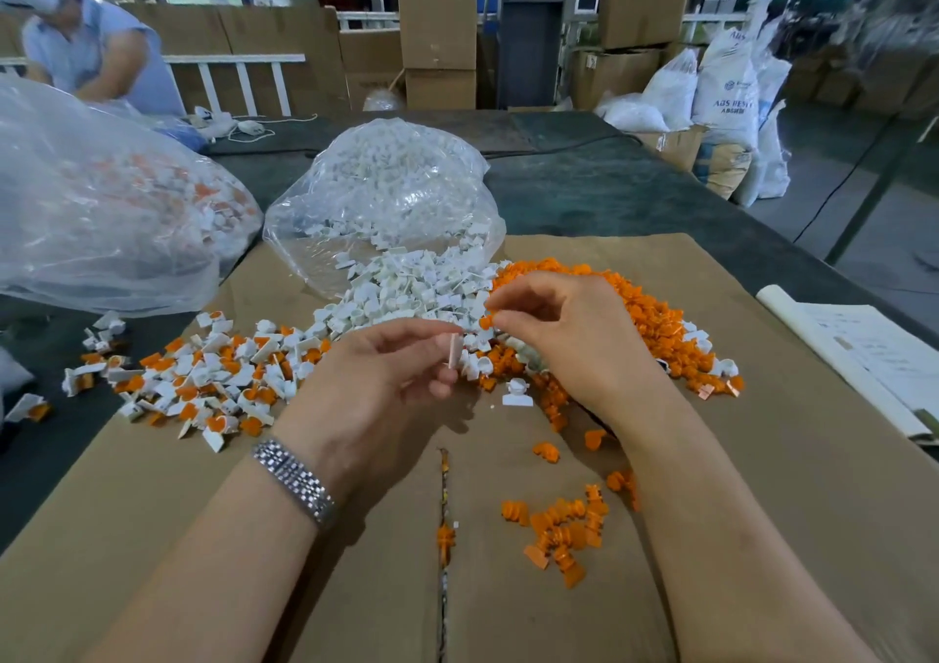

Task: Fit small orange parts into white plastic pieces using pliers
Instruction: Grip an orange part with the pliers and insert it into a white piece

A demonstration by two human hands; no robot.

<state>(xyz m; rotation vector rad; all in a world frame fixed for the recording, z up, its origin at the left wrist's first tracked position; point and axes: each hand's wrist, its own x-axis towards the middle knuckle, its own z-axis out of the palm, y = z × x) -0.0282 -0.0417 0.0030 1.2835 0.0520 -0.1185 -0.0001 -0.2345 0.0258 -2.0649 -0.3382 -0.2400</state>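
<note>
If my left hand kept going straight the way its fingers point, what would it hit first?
Probably the right hand: the left hand, pinching a white piece, points right and slightly away toward it. Depth is unclear; it might instead meet the white pile behind.

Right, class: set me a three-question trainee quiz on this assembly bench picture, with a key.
1. True or false: the right hand pinches an orange part.
2. What does the left hand hold? A) pliers B) a white piece C) nothing
3. Fill in: the loose orange pile lies to the ___ of the loose white pile.

Key: 1 true; 2 B; 3 right.
</note>
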